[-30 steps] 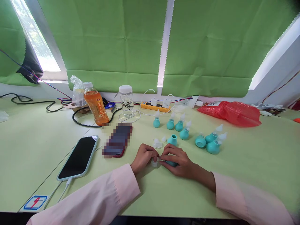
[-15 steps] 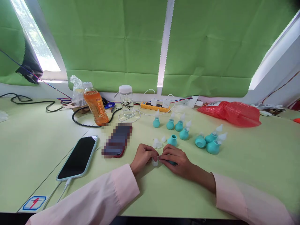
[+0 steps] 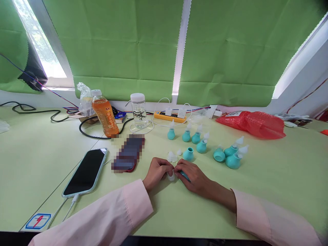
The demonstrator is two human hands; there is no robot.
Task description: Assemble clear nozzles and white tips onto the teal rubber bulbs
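At the lower centre of the frame, the left hand is closed, its fingertips pinching a translucent plastic part. The right hand, just beside it, is curled around a teal bulb, mostly covered. Directly above, an open-necked teal bulb stands upright. Nozzle-fitted bulb aspirators occupy centre right.

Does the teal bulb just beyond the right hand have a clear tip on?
No, that teal bulb stands open at the top.
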